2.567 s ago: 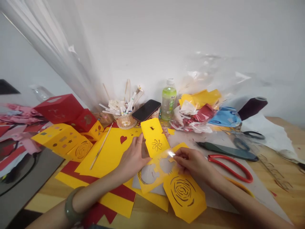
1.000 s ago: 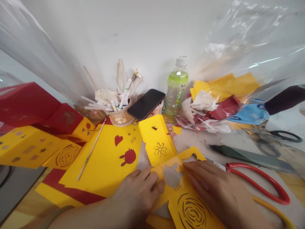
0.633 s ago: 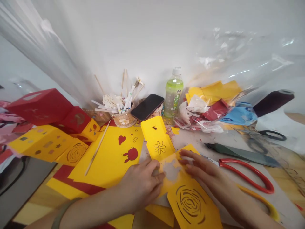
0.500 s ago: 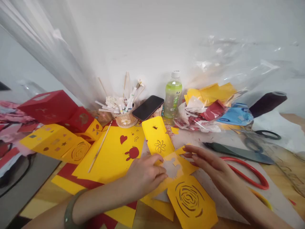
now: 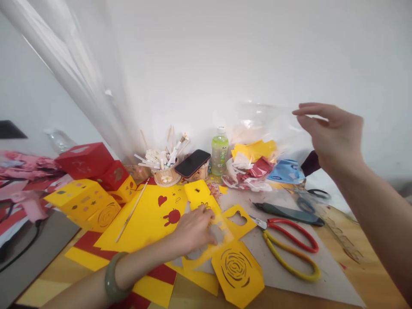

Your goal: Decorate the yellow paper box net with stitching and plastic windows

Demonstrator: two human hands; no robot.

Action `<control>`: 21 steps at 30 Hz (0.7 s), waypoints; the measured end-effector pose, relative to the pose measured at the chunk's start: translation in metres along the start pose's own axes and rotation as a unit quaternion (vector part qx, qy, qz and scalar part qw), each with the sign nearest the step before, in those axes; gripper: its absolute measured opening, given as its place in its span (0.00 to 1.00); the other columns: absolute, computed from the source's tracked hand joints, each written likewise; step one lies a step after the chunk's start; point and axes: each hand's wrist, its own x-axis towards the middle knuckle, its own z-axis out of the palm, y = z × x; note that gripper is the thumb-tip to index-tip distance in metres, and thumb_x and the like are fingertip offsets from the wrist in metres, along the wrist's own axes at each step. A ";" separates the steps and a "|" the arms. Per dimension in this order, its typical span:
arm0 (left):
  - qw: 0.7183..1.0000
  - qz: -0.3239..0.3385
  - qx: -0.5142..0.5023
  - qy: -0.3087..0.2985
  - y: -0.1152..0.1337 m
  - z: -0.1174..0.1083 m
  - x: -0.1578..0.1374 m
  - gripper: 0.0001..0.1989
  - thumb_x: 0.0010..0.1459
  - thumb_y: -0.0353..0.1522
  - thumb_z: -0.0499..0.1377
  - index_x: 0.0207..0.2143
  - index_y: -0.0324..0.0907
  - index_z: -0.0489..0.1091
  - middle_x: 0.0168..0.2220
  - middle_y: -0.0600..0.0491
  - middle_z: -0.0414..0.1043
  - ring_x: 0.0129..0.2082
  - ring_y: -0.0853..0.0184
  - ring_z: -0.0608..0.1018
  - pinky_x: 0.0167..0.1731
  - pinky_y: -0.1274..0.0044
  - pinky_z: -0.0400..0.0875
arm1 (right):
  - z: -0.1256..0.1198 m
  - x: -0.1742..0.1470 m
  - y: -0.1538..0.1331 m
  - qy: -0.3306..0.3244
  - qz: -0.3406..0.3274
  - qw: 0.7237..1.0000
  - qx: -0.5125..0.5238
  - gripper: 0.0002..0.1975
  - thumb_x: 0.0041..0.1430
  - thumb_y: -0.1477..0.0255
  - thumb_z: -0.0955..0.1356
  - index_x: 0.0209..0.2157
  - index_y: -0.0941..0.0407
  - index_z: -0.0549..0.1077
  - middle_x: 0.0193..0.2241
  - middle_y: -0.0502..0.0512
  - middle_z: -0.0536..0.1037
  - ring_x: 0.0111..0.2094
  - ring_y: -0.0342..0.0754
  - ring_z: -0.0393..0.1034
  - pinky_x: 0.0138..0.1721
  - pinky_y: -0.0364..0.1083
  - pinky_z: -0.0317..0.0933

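My left hand (image 5: 196,227) is closed on a pale yellow cut-out sheet (image 5: 227,237) with a hole in its middle, held low over the worktop. My right hand (image 5: 337,133) is raised at the right, thumb and fingers pinching the rim of a clear plastic bag (image 5: 267,118). Yellow paper (image 5: 255,146), red pieces and white scraps lie in the bag. Beside the left hand are a yellow card with a spiral cut-out (image 5: 237,270) and one with a heart-shaped hole (image 5: 246,229). A yellow card with a flower cut-out (image 5: 193,193) is partly hidden behind that hand.
Scissors with red and yellow handles (image 5: 289,244) and a dark green tool (image 5: 289,213) lie on a grey mat (image 5: 309,279). A phone (image 5: 193,163), a green drink bottle (image 5: 220,152) and a small basket (image 5: 166,177) stand behind. Red and yellow boxes (image 5: 83,161) sit left.
My right hand has moved up and right from beside the cut-out sheet to the bag's rim, now pinched. My left hand stays on the sheet. The view has tilted up and shifted right.
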 end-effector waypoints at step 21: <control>0.747 -0.036 -0.655 0.109 0.020 -0.023 -0.041 0.10 0.48 0.32 0.62 0.33 0.41 0.65 0.32 0.54 0.74 0.27 0.72 0.78 0.25 0.83 0.67 | -0.070 -0.116 0.014 -0.383 -0.078 0.868 -0.305 0.16 0.58 0.63 0.58 0.29 0.51 0.75 0.23 0.53 0.78 0.19 0.50 0.70 0.19 0.47 0.62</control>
